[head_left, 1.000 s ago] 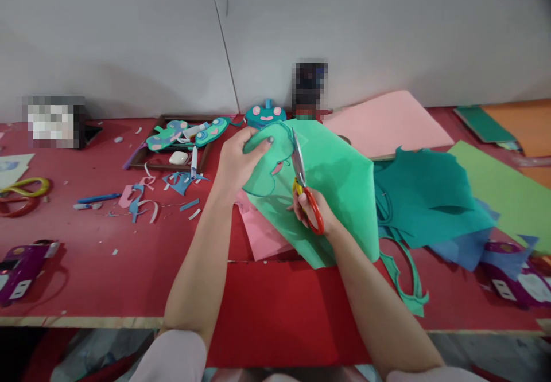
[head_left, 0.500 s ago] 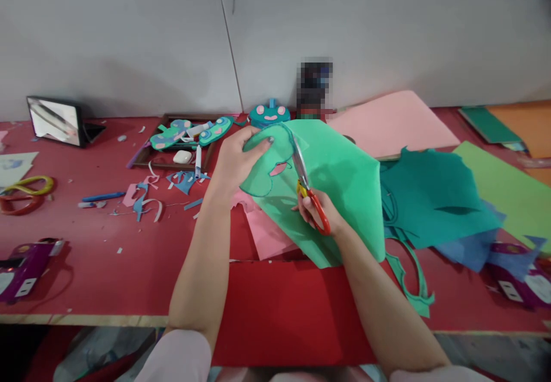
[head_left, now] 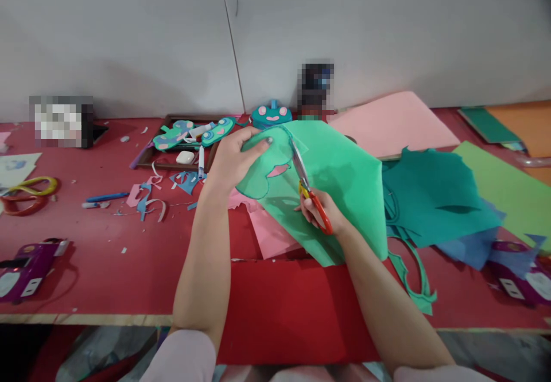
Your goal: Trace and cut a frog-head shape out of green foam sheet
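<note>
My left hand (head_left: 236,157) pinches a light green sheet (head_left: 344,170), thumb on top, at a rounded shape outlined in dark green. Part of that outline is cut, and pink shows through the gap. In my right hand (head_left: 321,210) are scissors (head_left: 303,176) with red and yellow handles, their blades at the outline's right side, just right of my left thumb. Whether the blades are parted is hard to see. Under the green sheet lies pink material (head_left: 271,233).
A brown tray (head_left: 172,167) holds green face-shaped cutouts and a white case. Left are scraps, pens, a second pair of scissors (head_left: 37,187) and a purple device (head_left: 28,270). Teal (head_left: 434,198), pink (head_left: 396,121) and orange sheets lie right. A phone (head_left: 316,86) leans against the wall.
The scissors have moved slightly along the outline, and the pink gap in the green sheet looks wider. The whole view has shifted a little. Both hands keep their hold.
</note>
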Available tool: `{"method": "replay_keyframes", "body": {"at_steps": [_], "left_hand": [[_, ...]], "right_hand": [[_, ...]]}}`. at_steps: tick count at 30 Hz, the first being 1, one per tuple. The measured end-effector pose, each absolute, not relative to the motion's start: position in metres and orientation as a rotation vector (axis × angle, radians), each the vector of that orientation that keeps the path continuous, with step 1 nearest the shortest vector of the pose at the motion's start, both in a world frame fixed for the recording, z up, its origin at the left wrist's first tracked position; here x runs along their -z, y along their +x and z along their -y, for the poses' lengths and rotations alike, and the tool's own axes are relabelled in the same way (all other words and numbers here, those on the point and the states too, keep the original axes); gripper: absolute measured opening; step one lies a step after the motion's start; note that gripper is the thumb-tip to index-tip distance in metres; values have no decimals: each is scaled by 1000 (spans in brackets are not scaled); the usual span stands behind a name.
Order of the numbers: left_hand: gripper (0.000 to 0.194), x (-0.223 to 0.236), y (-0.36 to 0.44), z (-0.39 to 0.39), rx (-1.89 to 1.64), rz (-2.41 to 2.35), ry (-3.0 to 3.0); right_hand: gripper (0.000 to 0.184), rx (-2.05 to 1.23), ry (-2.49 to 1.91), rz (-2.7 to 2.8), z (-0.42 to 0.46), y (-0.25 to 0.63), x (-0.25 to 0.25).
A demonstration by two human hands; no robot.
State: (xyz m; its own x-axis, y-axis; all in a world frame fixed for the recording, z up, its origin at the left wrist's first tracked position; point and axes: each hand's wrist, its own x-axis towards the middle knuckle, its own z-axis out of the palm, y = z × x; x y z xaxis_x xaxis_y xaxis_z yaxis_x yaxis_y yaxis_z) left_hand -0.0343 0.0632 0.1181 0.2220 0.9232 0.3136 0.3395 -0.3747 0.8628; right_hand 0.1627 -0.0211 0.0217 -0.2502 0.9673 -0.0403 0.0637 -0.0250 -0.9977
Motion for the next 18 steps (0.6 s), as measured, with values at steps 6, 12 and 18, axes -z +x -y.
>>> {"method": "replay_keyframes", "body": {"at_steps": [6, 12, 18], "left_hand": [[20, -120, -38, -63, -1115, -1176, 1849], [21, -122, -38, -61, -1125, -1182, 1839], [21, -123, -38, -59, -1128, -1203, 1833]], "right_hand": [[51, -1394, -1197, 1420, 21, 162, -20], [52, -1401, -1200, 1399, 21, 162, -20], [53, -1411, -1236, 1400, 21, 161, -21]]}}
